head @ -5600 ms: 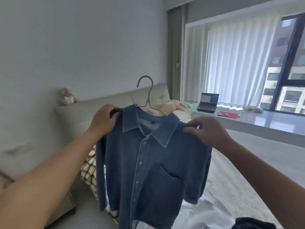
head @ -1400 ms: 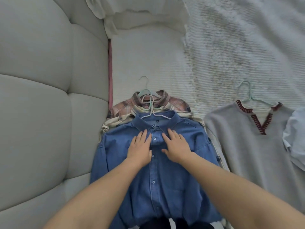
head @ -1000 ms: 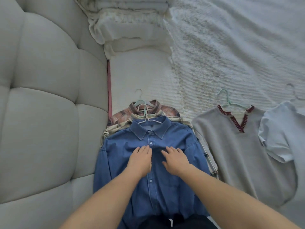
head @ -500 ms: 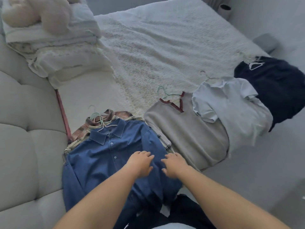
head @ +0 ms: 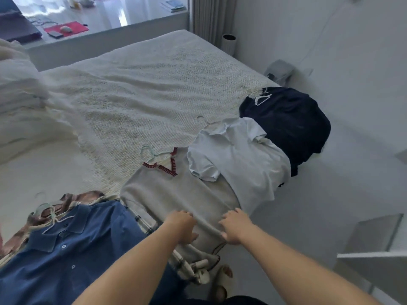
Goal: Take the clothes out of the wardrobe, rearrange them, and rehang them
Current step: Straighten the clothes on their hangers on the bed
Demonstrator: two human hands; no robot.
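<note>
Head view: both hands have left the blue denim shirt, which lies flat on its hanger at the lower left of the frame atop a plaid shirt, and now rest lower centre on the hem of the grey V-neck sweater just to its right. The left hand and right hand lie with fingers loosely spread, pressing the knit, gripping nothing. With the denim shirt apparently arranged, the sweater seems next, while the pale blue shirt and dark garment, right of centre on the bed, await attention.
</note>
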